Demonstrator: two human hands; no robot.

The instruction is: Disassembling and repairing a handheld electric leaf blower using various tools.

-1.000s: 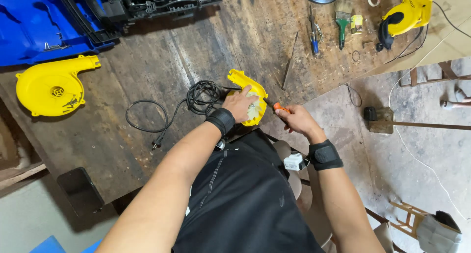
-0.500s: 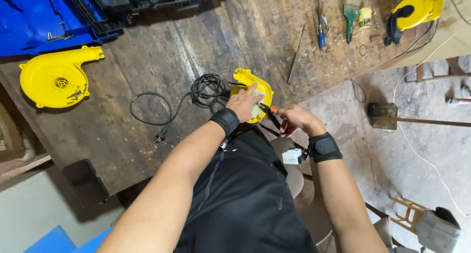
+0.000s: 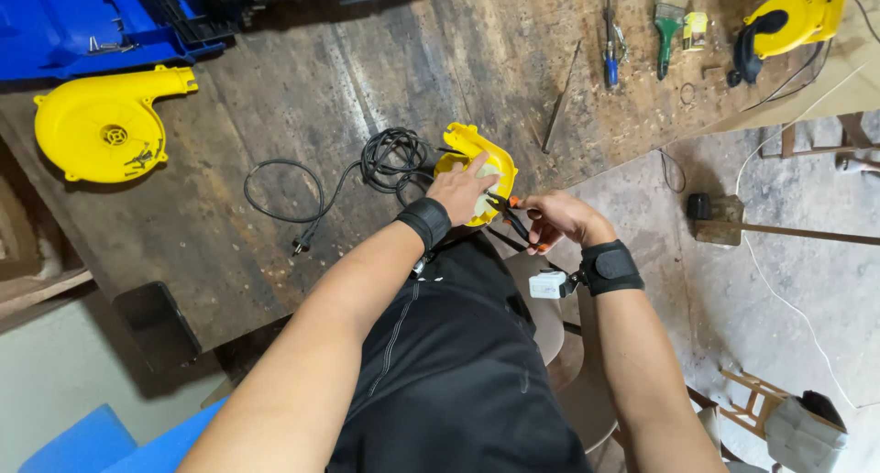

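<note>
The fingers [image 3: 478, 172] of the left hand [image 3: 461, 192] lie spread and pressed flat over the small yellow housing [image 3: 477, 166], pinning it at the near edge of the counter [image 3: 275, 88]. The right hand [image 3: 559, 218] is curled shut around the orange-handled pliers [image 3: 510, 218], whose dark tips reach in to the housing's right side, just beside the left hand's thumb.

From the housing's left side a black power cord [image 3: 385, 157] coils, then loops off to a plug lying further left. Well to the housing's left rests a large yellow blower shell [image 3: 103, 123]; behind that sits a blue plastic case [image 3: 82, 19]. Beyond and to the right of the housing lie a blue-handled screwdriver [image 3: 609, 35], a green-handled brush [image 3: 666, 26] with a small yellow packet [image 3: 696, 29] just beside it, and a yellow blower body [image 3: 790, 22].
</note>
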